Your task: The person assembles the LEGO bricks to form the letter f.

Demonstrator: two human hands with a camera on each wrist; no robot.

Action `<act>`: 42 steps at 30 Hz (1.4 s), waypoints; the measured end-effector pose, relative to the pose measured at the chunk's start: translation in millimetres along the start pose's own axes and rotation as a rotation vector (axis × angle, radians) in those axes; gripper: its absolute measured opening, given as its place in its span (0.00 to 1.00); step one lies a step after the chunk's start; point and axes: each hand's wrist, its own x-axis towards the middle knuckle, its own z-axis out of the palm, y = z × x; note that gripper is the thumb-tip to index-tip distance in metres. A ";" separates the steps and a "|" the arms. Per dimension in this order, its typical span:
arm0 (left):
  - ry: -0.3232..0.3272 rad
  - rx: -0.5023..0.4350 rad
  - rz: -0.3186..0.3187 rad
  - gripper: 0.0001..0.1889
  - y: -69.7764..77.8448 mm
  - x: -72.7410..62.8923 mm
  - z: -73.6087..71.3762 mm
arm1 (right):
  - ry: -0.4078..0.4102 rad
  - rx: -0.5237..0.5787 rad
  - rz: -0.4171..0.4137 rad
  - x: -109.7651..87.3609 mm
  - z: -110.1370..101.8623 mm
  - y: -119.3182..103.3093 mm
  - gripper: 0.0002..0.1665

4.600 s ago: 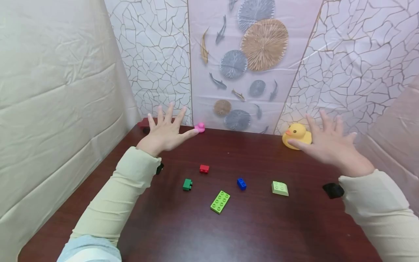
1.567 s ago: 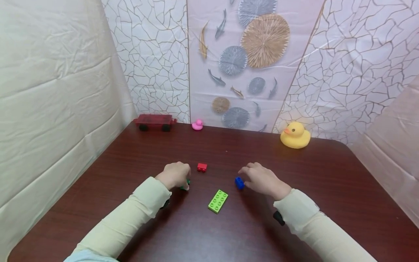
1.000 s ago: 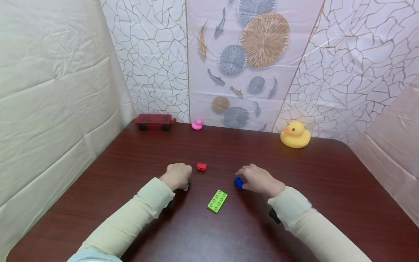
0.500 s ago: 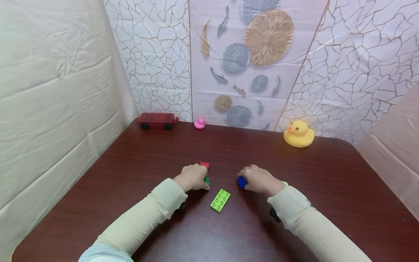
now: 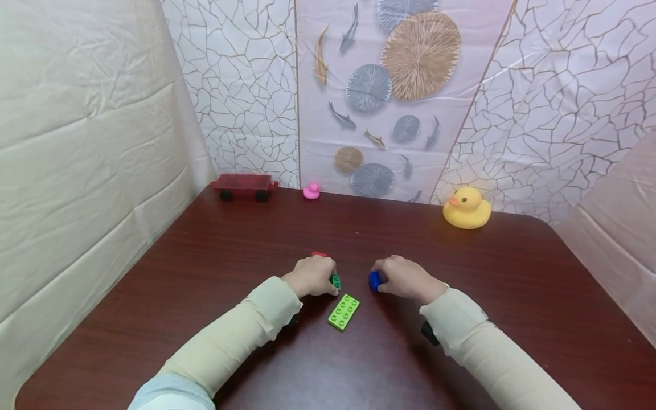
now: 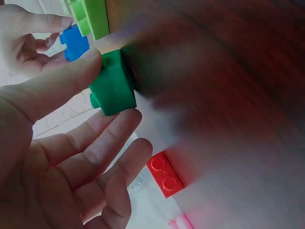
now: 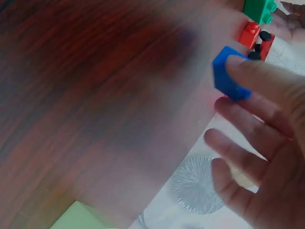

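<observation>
My left hand [image 5: 311, 277] pinches a green toy brick [image 6: 113, 86] between thumb and fingertips. In the head view its studs show past the fingers. My right hand [image 5: 405, 278] pinches a blue toy brick [image 7: 229, 74] with thumb and fingers. Whether either brick touches the table cannot be told. A flat lime-green building plate with studs [image 5: 344, 312] lies between the hands, nearer the person. Just beyond the left hand is a red brick [image 6: 165, 174], mostly covered by that hand in the head view. A pale green brick [image 7: 82, 218] is almost wholly hidden behind the right wrist in the head view.
Along the back of the dark wood table [image 5: 230, 250] stand a red wheeled toy wagon [image 5: 243, 188], a small pink duck [image 5: 311, 191] and a larger yellow duck [image 5: 467, 208]. Fabric hangs at the back and both sides.
Both hands came down from raised and spread to grasp the green and blue bricks. The left hand then carried the green brick rightward, towards the middle. The blue brick has turned slightly in the right hand.
</observation>
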 end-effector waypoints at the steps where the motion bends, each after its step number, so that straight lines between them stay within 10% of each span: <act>1: 0.001 -0.003 0.001 0.14 0.2 0.5 0.3 | 0.010 0.010 0.000 0.2 -0.5 -1.2 0.19; 42: -0.017 -0.021 -0.025 0.14 7.1 4.4 -0.2 | 0.117 0.101 -0.050 13.7 -4.0 -44.3 0.20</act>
